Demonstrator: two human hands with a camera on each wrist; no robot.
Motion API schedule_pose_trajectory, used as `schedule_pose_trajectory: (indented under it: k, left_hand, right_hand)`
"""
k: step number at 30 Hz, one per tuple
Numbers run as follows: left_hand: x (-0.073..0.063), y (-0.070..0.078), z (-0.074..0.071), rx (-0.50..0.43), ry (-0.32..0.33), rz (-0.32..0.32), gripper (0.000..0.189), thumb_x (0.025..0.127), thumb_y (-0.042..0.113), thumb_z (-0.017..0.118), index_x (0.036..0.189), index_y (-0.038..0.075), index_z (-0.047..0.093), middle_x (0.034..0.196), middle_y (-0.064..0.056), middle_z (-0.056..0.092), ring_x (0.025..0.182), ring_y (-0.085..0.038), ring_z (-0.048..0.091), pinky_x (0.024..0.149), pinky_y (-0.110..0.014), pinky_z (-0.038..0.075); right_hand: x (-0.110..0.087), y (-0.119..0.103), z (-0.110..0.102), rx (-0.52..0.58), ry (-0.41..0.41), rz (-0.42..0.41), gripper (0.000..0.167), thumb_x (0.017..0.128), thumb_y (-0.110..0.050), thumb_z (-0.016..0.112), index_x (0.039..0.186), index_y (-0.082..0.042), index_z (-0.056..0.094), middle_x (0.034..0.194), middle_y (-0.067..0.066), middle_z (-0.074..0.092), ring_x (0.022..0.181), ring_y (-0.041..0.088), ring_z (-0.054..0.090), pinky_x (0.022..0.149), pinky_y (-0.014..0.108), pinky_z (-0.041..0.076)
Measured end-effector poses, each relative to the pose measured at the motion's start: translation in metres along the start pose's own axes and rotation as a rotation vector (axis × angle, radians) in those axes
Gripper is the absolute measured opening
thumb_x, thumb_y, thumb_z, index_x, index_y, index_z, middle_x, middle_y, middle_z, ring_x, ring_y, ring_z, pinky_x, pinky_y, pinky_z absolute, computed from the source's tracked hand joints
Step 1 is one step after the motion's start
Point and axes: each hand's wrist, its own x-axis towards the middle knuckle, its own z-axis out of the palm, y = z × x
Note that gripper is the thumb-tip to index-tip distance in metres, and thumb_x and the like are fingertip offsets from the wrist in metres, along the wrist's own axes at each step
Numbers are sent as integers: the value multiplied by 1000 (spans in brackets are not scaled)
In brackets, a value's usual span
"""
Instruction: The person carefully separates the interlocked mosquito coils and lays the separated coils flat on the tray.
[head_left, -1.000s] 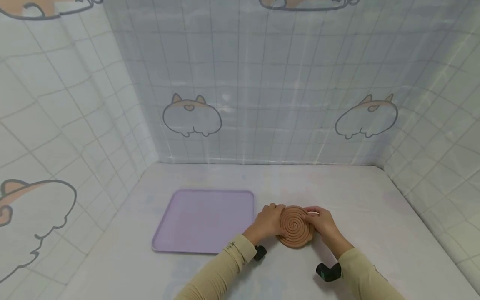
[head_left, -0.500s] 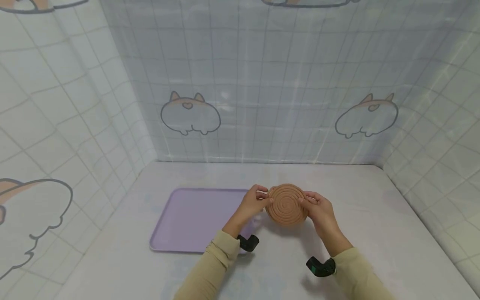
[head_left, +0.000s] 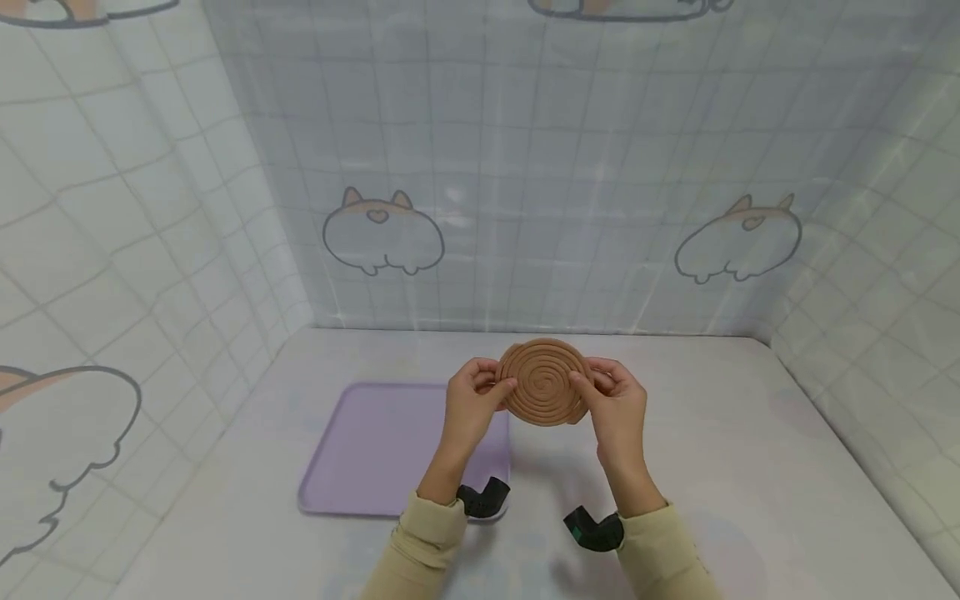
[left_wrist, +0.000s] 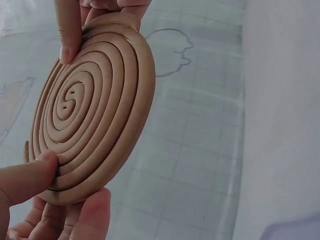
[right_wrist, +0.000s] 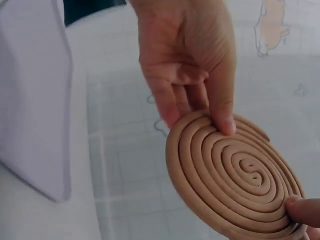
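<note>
A brown mosquito coil (head_left: 543, 392), wound in a flat round spiral, is held up above the table with its face toward the head camera. My left hand (head_left: 468, 408) pinches its left edge, thumb on the front face and fingers behind. On the opposite edge, my right hand (head_left: 618, 408) grips it the same way. In the left wrist view the coil (left_wrist: 100, 115) shows two small slots at its centre, and the left thumb presses near the rim. The right wrist view shows the coil (right_wrist: 220, 170) tilted, its far side pinched by the left hand (right_wrist: 187, 55).
A shallow lilac tray (head_left: 390, 450) lies on the white table (head_left: 720, 433), left of and partly behind the left forearm. Grid-patterned sheeting (head_left: 555, 208) with cartoon animals encloses the back and sides. Black wrist cameras (head_left: 596, 531) stick out from both wrists.
Both hands have lifted the coil off the table, moving it up and leftward. The left hand has shifted its grip to a pinch on the left edge, and the coil now faces the head camera.
</note>
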Motion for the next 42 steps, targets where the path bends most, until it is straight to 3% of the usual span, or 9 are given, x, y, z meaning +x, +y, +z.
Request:
schedule_pose_trajectory:
  k: [3,6,9,14,21,24,29,36,42]
  left_hand:
    - [1,-7,-1,-8,32,33,24,80,7,71,97,-4,58,88,-17,66,74,-19,65,60,-30,55]
    - [-3,-13,-2,10,65,37,23,79,7,72,94,-3,58,86,-16,67,72,-16,65,59,-29,55]
    - [-6,-18,-2,3,91,19,22,77,4,73,92,-3,58,84,-15,67,70,-14,65,57,-28,54]
    - [-8,-16,0,-55,83,2,21,78,3,72,93,-4,59,85,-16,67,70,-14,65,59,-30,55]
    - [-18,15,6,7,86,60,14,82,-1,67,94,-5,62,89,-17,66,74,-18,64,61,-32,55]
    - [-18,20,6,24,94,77,13,82,0,67,93,-5,63,89,-16,64,77,-18,61,60,-33,55]
    - [-17,25,5,19,110,108,13,81,0,68,92,-6,63,86,-16,60,78,-18,58,60,-36,55]
    - [-17,26,6,18,136,137,14,81,1,68,92,-7,64,85,-18,61,75,-16,58,59,-38,55]
    - [-20,25,9,-3,192,158,15,80,1,69,91,-8,64,84,-18,62,74,-16,58,58,-35,55]
  right_hand:
    - [-4,3,2,-103,21,-149,25,78,-13,74,98,0,65,84,12,69,74,15,63,62,21,52]
    - [-11,9,0,-234,65,-249,24,77,-15,75,97,-4,67,82,8,67,70,14,62,58,20,51]
    - [-17,15,-2,-327,99,-318,21,76,-13,75,94,-5,68,79,4,63,67,12,59,56,20,51]
    - [-17,16,-5,-375,138,-402,18,76,-10,75,92,-4,67,71,3,57,63,11,55,55,18,48]
    - [-17,7,-6,-400,185,-430,17,75,-5,76,89,-2,68,69,5,58,60,10,53,53,15,44]
    - [-20,-7,-2,-402,190,-442,16,73,1,75,87,3,67,67,8,55,58,11,52,51,14,43]
    - [-20,-21,2,-370,159,-447,17,73,5,74,87,7,65,65,12,53,56,11,52,49,14,42]
    - [-12,-3,-4,-342,145,-397,19,76,-7,75,92,-1,67,66,6,56,57,10,54,50,15,44]
    - [-17,-2,-7,-347,123,-372,18,80,-15,72,94,-5,67,73,5,61,59,12,57,51,17,47]
